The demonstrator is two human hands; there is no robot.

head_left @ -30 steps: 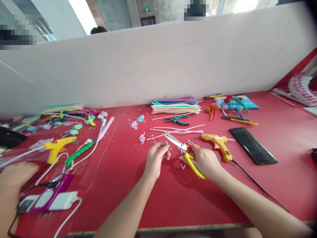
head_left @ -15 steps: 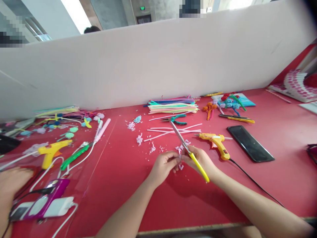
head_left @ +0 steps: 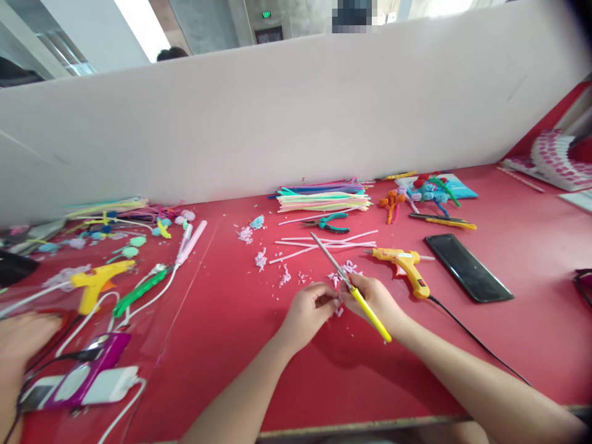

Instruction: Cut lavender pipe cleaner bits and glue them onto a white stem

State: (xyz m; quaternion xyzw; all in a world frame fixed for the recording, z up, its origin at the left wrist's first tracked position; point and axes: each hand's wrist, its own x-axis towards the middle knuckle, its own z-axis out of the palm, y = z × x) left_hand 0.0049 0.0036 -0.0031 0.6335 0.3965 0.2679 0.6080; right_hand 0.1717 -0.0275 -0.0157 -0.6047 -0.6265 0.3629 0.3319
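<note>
Scissors (head_left: 351, 287) swung slightly versus half a second back: the blade tip is lower and further left in the frame, now over the loose pale strands (head_left: 324, 242). Both hands are barely displaced. One second back the blades were spread; now they read as a single line, together.

Right hand (head_left: 377, 300), centre of frame: clamped around the yellow handles, with one handle sticking out past the palm toward lower right. Blades run up-left from the hand, raised off the red table (head_left: 259, 370).

Left hand (head_left: 308, 311): just left of the right hand, fingertips pinched together and brought against the scissors near the pivot. What is pinched is too small to tell.

Scissors position: handle end between the two hands, tip pointing to upper left, green-handled pliers (head_left: 330, 223) lying beyond the tip.

Pink clippings (head_left: 346, 269) are scattered just above the hands. Orange glue gun (head_left: 404, 262) lies just right of the right hand, cord trailing to lower right. Black phone (head_left: 468, 267) lies flat further right. Pipe-cleaner bundle (head_left: 324, 198) is stacked at upper centre, by the white divider (head_left: 296, 123).

Lower left edge: another person's hand (head_left: 21, 339), with a purple device (head_left: 78, 376) beside it and a second glue gun (head_left: 95, 280) above it.
</note>
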